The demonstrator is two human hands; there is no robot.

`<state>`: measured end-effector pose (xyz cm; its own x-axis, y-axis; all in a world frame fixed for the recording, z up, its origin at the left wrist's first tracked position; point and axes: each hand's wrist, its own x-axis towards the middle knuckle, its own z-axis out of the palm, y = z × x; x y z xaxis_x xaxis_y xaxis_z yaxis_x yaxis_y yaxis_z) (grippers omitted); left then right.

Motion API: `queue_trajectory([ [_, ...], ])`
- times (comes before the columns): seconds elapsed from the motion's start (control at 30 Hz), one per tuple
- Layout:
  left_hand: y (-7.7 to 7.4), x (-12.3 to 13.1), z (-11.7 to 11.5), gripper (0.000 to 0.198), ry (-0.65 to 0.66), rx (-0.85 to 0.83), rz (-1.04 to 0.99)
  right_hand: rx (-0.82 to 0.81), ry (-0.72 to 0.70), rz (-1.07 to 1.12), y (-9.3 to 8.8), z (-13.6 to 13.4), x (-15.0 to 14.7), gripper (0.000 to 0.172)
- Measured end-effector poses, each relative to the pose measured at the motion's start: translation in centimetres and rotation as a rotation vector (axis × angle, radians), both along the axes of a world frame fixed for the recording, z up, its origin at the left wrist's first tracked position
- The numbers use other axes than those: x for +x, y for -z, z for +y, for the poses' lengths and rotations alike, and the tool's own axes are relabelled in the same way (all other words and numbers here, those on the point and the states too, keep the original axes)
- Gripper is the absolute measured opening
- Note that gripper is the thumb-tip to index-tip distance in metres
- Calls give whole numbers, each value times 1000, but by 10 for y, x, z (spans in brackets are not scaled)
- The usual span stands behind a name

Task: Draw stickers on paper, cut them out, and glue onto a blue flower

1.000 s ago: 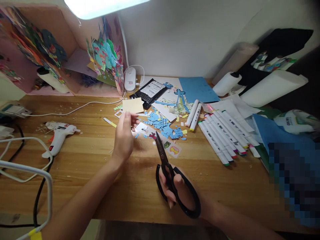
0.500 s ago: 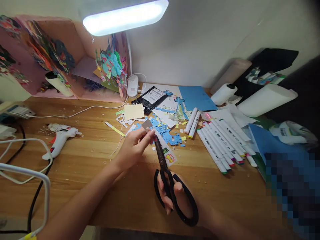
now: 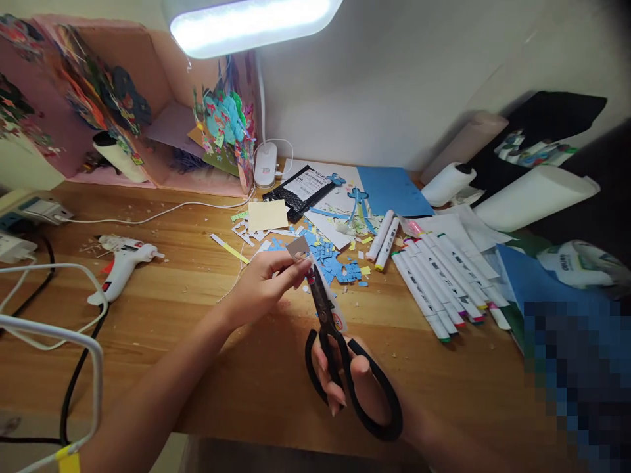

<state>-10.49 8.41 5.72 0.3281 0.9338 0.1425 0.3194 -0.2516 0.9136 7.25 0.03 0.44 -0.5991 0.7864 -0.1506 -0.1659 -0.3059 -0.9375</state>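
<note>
My left hand (image 3: 269,279) pinches a small greyish-brown piece of paper (image 3: 298,248) between thumb and fingers. My right hand (image 3: 362,374) is wrapped through the handles of large black scissors (image 3: 325,315). Their blades point away from me, with the tips right at my left fingertips and the lower edge of the paper. Partly behind the blades lies a white sticker strip (image 3: 339,318) with small coloured pictures. Just beyond my hands are scattered blue paper scraps (image 3: 340,266) and a pale yellow paper square (image 3: 267,215).
White markers (image 3: 444,282) lie in a row at right, two more nearer the middle. A hot glue gun (image 3: 123,263) and white cables are at left. Behind stand a pink decorated box (image 3: 197,177), a black parcel bag (image 3: 296,190) and blue card (image 3: 392,190). A lit lamp (image 3: 256,23) hangs above.
The view has shifted slightly. My hands, the paper and the scissors keep nearly the same arrangement, and the blades now cover more of the sticker strip.
</note>
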Motion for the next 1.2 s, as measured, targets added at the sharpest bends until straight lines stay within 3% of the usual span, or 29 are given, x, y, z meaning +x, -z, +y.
queue_trajectory([
  [0.33, 3, -5, 1, 40, 44, -113, -113, -46, -60, 5, 2, 3, 4, 67],
  [0.53, -1, -5, 0, 40, 50, -16, -57, -128, -76, 40, -9, 7, 5, 68],
  [0.73, -4, -4, 1, 34, -61, 153, -33, -146, -108, 135, -7, 5, 0, 70],
  [0.87, -2, -10, 8, 32, -159, 143, -47, -143, -207, 130, -10, 3, 2, 75],
  [1.2, -2, -22, 16, 31, 34, 41, 67, -183, -229, 48, -6, 9, 19, 70],
])
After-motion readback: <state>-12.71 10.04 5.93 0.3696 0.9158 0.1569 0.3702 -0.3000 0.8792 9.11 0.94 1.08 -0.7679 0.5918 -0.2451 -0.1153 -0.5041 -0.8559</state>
